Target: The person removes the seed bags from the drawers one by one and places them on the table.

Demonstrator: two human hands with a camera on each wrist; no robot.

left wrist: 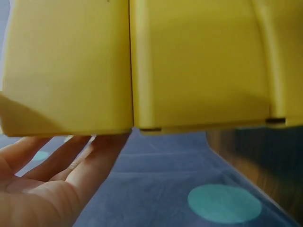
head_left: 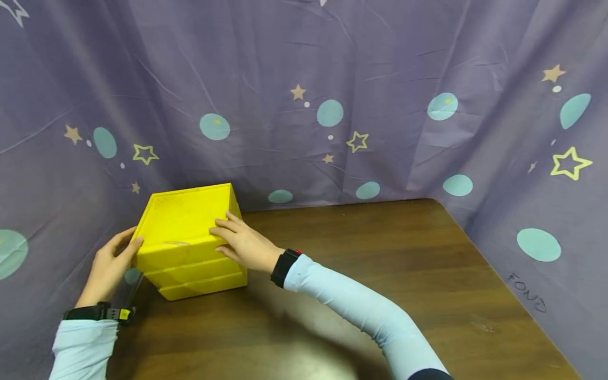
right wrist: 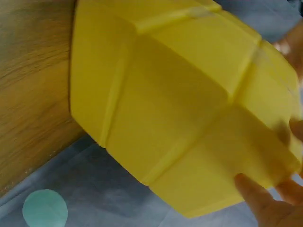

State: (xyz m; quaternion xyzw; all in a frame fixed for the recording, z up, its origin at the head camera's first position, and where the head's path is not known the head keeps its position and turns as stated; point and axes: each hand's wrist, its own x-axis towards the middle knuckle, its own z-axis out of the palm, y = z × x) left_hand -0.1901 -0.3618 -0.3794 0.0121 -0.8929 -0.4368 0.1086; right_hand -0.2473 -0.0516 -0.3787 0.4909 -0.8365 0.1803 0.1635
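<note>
Sleeves: pale blue sleeves cover both forearms at the bottom of the head view, each ending in a dark wrist strap.
Right hand: the right hand [head_left: 244, 244] lies flat on the near right corner of the top face of the yellow stack [head_left: 190, 240], fingers straight and slightly spread, pressing down, not curled round anything.
Right fingertips: in the right wrist view, fingertips [right wrist: 251, 189] touch the yellow plastic [right wrist: 180, 113] at its lower right edge.
Left hand: the left hand [head_left: 111, 264] is against the left side of the stack, fingers nearly straight, thumb tip at the upper left corner edge.
Left fingers: in the left wrist view, the open palm and extended fingers [left wrist: 90, 161] meet the lower edge of the yellow wall [left wrist: 142, 66]; spread, not pinching.
Stack: what looks like several yellow bins nested upside down, sitting between the two hands, bottom face up.
Stack's place: on the far left part of the wooden table [head_left: 389, 264], close to the cloth.
Backdrop: purple cloth [head_left: 332, 63] with stars and teal dots hangs behind and to both sides of the hands.
Writing: dark handwritten letters [head_left: 527, 292] on the cloth, well to the right of the right arm.
</note>
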